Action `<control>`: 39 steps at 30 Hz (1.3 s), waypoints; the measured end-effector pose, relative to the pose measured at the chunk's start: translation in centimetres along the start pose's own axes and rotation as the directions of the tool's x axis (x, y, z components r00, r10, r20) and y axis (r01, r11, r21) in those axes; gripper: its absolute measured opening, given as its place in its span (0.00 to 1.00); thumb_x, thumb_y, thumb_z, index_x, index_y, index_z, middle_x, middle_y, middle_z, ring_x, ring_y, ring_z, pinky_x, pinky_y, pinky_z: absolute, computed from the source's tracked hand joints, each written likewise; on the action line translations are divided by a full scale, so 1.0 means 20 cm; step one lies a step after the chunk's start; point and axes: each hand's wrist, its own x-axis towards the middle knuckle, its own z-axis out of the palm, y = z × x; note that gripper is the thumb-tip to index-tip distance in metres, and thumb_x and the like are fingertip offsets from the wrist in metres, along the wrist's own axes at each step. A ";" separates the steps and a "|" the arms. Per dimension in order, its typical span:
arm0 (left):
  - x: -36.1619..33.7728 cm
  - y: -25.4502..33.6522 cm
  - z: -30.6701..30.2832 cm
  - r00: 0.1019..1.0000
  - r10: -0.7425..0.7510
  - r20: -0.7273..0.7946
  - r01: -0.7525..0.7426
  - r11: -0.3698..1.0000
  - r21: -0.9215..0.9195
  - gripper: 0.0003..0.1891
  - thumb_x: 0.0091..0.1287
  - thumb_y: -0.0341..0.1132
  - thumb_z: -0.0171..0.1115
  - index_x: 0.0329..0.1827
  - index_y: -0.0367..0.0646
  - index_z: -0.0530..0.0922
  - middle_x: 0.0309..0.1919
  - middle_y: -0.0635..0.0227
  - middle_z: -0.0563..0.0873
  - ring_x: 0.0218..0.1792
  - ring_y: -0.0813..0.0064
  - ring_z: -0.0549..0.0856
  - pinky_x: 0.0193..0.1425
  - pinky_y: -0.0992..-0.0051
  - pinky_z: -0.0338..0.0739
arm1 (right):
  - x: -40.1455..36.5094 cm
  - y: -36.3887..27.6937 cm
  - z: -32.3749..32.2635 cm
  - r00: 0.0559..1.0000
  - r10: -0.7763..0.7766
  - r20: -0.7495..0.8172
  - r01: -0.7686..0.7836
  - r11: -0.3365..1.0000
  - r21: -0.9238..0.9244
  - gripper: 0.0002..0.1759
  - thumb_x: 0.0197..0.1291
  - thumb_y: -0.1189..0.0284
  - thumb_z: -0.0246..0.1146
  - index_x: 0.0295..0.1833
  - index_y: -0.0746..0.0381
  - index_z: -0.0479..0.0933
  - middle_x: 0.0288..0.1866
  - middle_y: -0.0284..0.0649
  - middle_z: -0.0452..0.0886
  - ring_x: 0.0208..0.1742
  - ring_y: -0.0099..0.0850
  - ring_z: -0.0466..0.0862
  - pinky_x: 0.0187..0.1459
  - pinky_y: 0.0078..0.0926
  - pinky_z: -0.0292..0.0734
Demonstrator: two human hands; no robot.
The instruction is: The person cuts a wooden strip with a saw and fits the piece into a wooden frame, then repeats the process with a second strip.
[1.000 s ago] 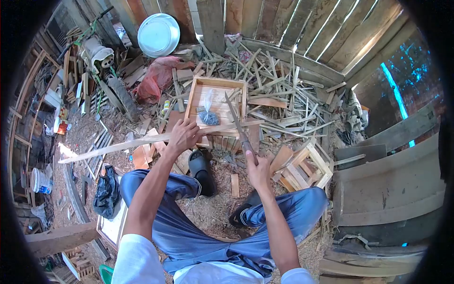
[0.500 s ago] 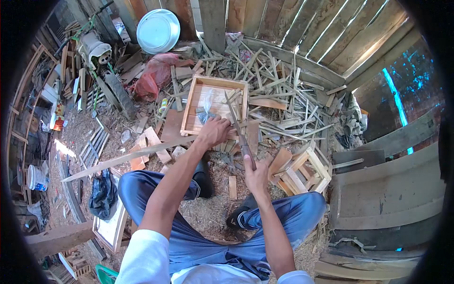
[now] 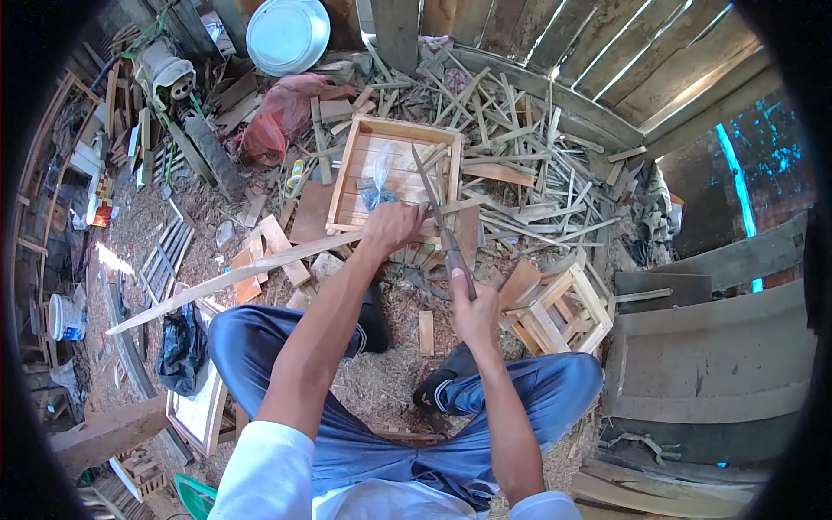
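Note:
My left hand (image 3: 393, 227) is wrapped round a long wooden strip (image 3: 234, 276). The strip slants from its pointed end at the lower left, up past my fist to the right. In my right hand (image 3: 475, 314) is the brown handle of a long knife (image 3: 425, 178), its narrow blade pointing up and away from me. The blade crosses the strip just right of my left fist. Behind my left hand lies a shallow wooden box (image 3: 350, 169), and inside it a clear plastic bag (image 3: 379, 192) with small bluish contents.
Loose sticks (image 3: 542, 173) are heaped by the plank wall. A wooden frame (image 3: 555, 305) stands near my right knee. Further back are a red plastic bag (image 3: 282, 117) and a pale blue basin (image 3: 288, 36). Behind my left knee sits a black bag (image 3: 180, 351).
My view has shifted slightly, so the box sits higher in it. My left fist and the strip have moved a little; both hands keep their hold, with the blade still across the strip.

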 end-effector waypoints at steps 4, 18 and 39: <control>0.02 -0.03 0.03 0.996 0.018 -0.090 -0.018 1.000 0.010 0.32 0.76 0.49 0.41 0.16 0.40 0.81 0.18 0.49 0.82 0.24 0.48 0.84 0.32 0.55 0.80 | 0.01 -0.01 -0.01 0.999 -0.048 0.020 0.048 0.998 -0.041 0.30 0.69 0.55 0.57 0.22 0.71 0.74 0.12 0.49 0.67 0.14 0.38 0.69 0.23 0.41 0.63; -0.01 -0.01 0.06 0.964 -0.013 -0.267 0.001 0.999 -0.045 0.31 0.73 0.46 0.47 0.11 0.40 0.78 0.13 0.51 0.79 0.17 0.52 0.82 0.25 0.57 0.78 | -0.02 0.18 0.07 0.987 0.114 0.112 -0.149 0.910 0.387 0.29 0.72 0.56 0.54 0.18 0.60 0.66 0.11 0.30 0.63 0.11 0.21 0.62 0.17 0.25 0.59; -0.01 0.05 0.11 0.927 -0.178 -0.329 0.170 0.984 -0.053 0.29 0.74 0.44 0.46 0.16 0.38 0.81 0.18 0.51 0.83 0.19 0.51 0.83 0.29 0.57 0.80 | 0.06 0.12 -0.09 0.955 0.175 0.239 -0.284 0.771 0.570 0.29 0.71 0.57 0.56 0.17 0.59 0.65 0.11 0.29 0.63 0.12 0.20 0.63 0.18 0.25 0.61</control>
